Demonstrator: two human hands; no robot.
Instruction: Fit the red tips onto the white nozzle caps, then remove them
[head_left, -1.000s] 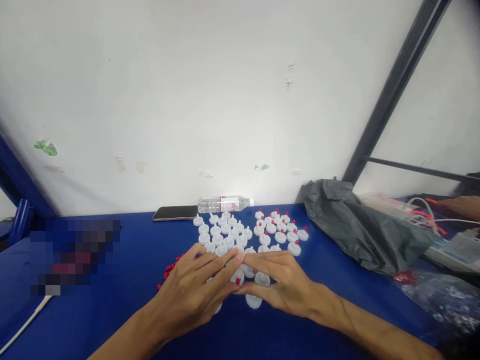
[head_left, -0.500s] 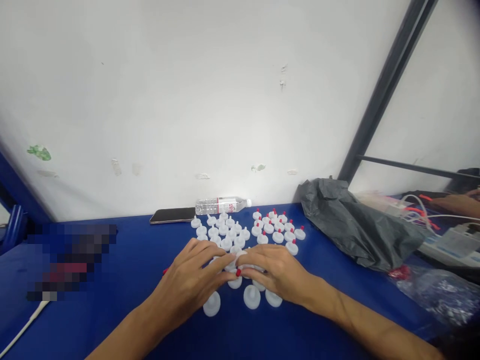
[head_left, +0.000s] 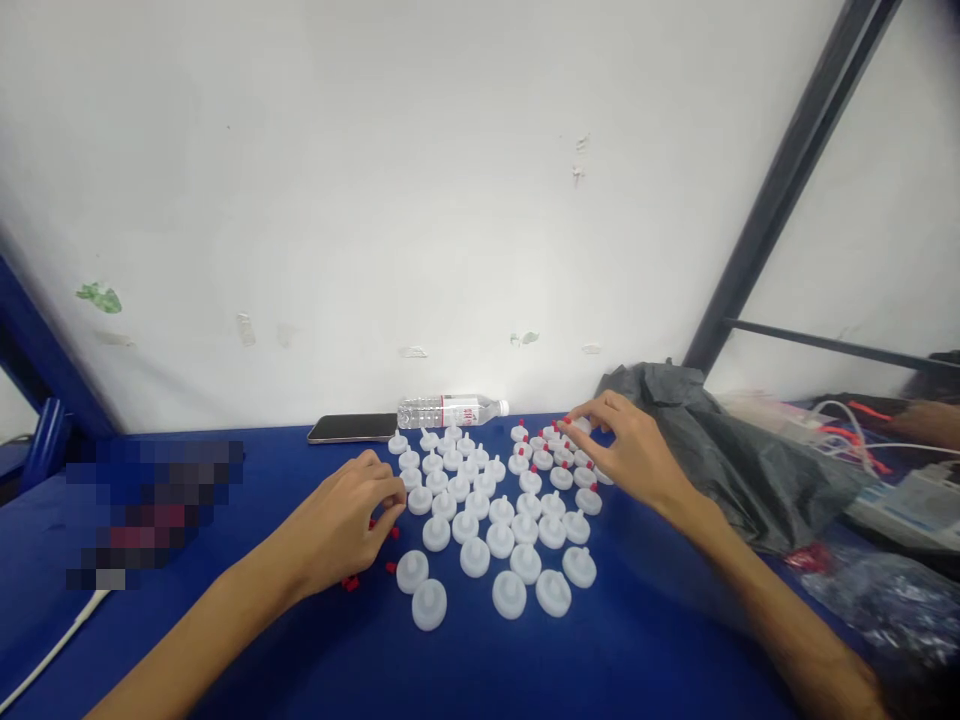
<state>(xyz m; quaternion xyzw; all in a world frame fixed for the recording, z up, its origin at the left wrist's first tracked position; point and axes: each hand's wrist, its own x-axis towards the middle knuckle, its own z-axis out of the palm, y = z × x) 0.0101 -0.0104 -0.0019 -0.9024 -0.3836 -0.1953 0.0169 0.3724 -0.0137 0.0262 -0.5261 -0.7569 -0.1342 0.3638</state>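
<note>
My left hand [head_left: 349, 525] is low over the left side of the blue table, fingers curled in a pinch, beside small red caps [head_left: 350, 582]. Whatever its fingertips hold, if anything, is hidden. At the back right, my right hand [head_left: 626, 445] pinches a white nozzle cap with a red tip [head_left: 567, 421], among a cluster of red-tipped nozzle caps [head_left: 561, 477] standing on the table. Between the hands stand many white nozzle caps without red tips [head_left: 474, 556], discs with a thin spout pointing up.
Behind the caps lie a black phone [head_left: 352, 428] and a clear plastic bottle [head_left: 450, 411] on its side. To the right are a dark grey plastic bag [head_left: 720, 460] and a clear bag [head_left: 877, 595]. A white cable [head_left: 56, 645] runs along the left.
My hands were together over the middle, working a red cap onto a white nozzle cap. They have parted: the right has gone to the back right cluster, the left towards the loose red caps.
</note>
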